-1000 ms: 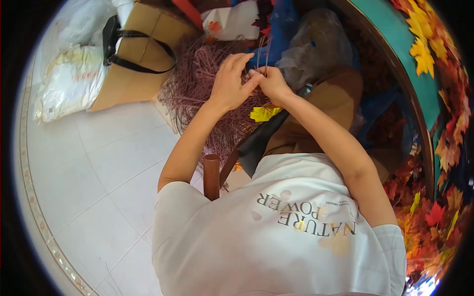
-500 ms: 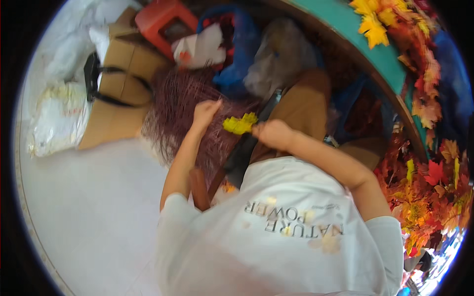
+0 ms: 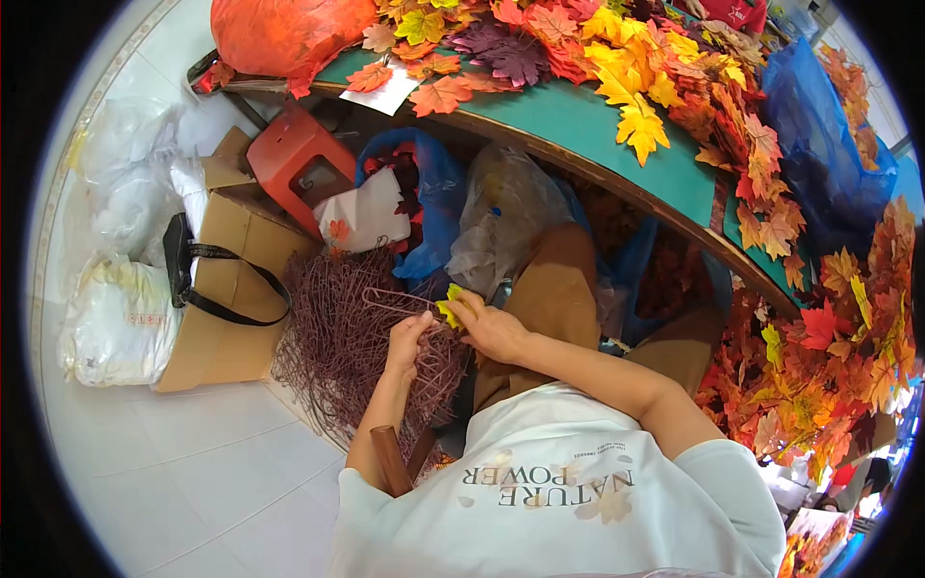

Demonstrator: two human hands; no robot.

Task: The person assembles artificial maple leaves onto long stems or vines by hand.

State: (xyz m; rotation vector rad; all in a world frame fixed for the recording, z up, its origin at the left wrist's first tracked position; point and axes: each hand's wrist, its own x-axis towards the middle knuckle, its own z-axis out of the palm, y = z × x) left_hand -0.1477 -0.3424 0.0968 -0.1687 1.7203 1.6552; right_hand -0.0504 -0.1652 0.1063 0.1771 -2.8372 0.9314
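Yellow leaf (image 3: 448, 307); purplish-brown stems (image 3: 328, 332); teal-green tabletop (image 3: 554, 120); orange-red stool (image 3: 277, 154); brown trousers (image 3: 554, 299).

White tiled floor is spreading across the left side, thin grout lines showing (image 3: 217, 467). Green-topped table (image 3: 540, 120) with a brown wooden edge is bending across the top through the fisheye, and a red plastic stool (image 3: 284, 159) is sitting near its left end; a brown wooden post (image 3: 389, 460) is standing lower, left of centre. Bright light is washing the floor, with the space under the table lying in shadow.
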